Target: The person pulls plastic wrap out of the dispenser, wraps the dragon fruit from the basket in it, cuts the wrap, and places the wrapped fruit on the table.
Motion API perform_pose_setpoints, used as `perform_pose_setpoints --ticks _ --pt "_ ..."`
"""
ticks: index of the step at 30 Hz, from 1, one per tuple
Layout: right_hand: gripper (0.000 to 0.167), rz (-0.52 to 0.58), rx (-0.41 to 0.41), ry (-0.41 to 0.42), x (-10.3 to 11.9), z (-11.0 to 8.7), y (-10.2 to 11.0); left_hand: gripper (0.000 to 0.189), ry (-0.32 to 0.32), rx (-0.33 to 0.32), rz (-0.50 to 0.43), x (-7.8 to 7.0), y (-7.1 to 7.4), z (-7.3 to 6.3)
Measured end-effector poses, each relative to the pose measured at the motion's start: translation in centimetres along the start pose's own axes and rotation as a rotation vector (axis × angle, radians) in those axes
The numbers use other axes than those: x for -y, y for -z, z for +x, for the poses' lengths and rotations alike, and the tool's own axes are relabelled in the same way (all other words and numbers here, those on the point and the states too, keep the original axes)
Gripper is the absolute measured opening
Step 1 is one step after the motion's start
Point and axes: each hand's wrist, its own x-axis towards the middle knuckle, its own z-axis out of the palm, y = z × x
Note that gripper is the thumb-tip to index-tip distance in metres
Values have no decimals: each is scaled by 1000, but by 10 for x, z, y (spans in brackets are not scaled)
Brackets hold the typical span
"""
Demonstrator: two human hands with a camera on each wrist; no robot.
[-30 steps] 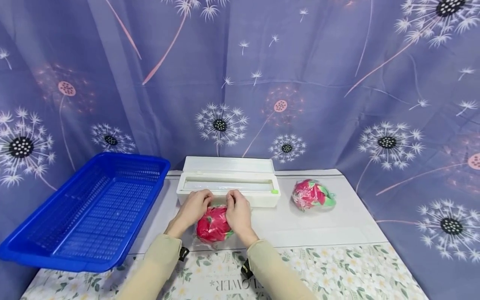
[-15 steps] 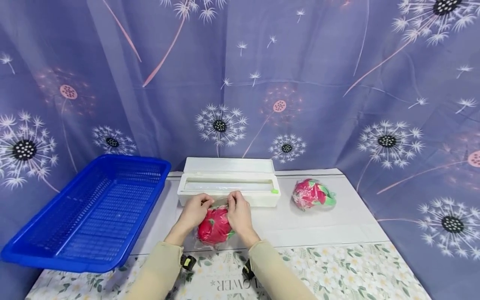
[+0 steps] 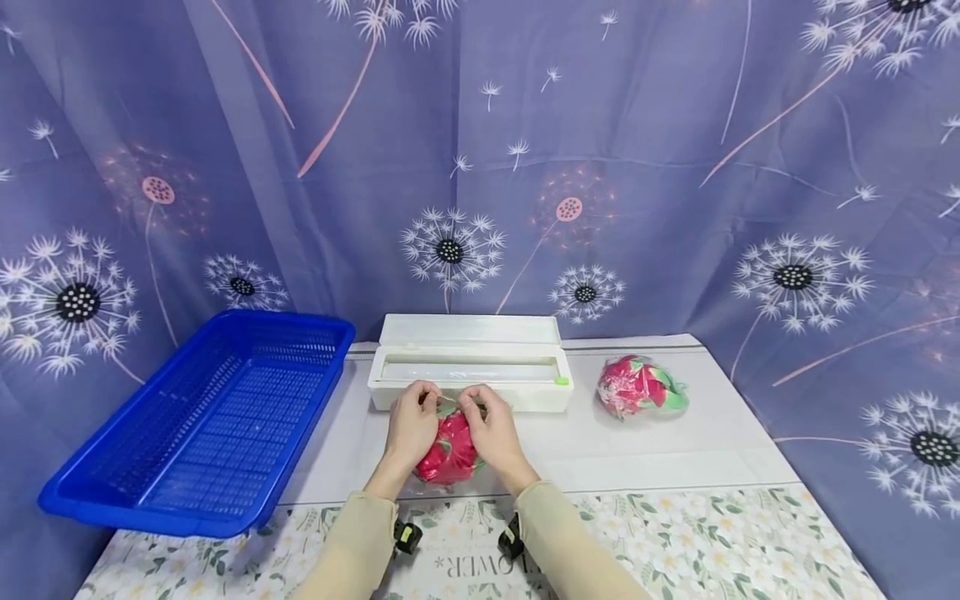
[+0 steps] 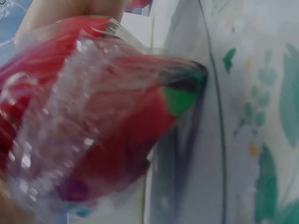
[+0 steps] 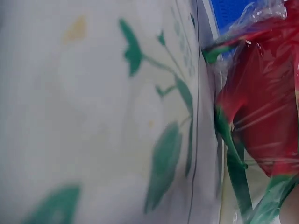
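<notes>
A red dragon fruit [image 3: 447, 457] with green-tipped scales lies between both hands, covered in clear cling film [image 4: 70, 107]. At its far left side, my left hand [image 3: 411, 427] pinches the film between thumb and fingertips. My right hand [image 3: 495, 433] pinches the film at the far right side, its thumb close to the fruit. In the right wrist view the film stretches in creases over the red skin [image 5: 268, 102] and green scales. Just beyond the fingertips stands a white cling film box [image 3: 472, 398] with its lid up and a roll inside.
Another film-wrapped dragon fruit [image 3: 637, 386] lies on the white board at the right. A blue plastic basket [image 3: 262, 500] stands at the left. Flowered cloth [image 3: 697, 533] covers the near part of the table, and a dandelion-patterned curtain [image 3: 510, 183] hangs behind.
Both hands stay at the fruit's far end and keep hold of the film. The left hand has come nearer upright beside the fruit. The head view has shifted slightly, moving everything rightward.
</notes>
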Motion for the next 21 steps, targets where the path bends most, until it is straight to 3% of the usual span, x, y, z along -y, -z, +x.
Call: perform_pose_setpoints --ticks 9,16,21 --pt "16 -1 61 24 1 2 -1 18 -108 36 -26 13 3 -5" --pt "17 132 160 -55 42 1 13 22 -129 18 -39 13 2 -8" --pt "15 228 191 -84 23 -1 16 30 -160 31 -48 11 -2 -8"
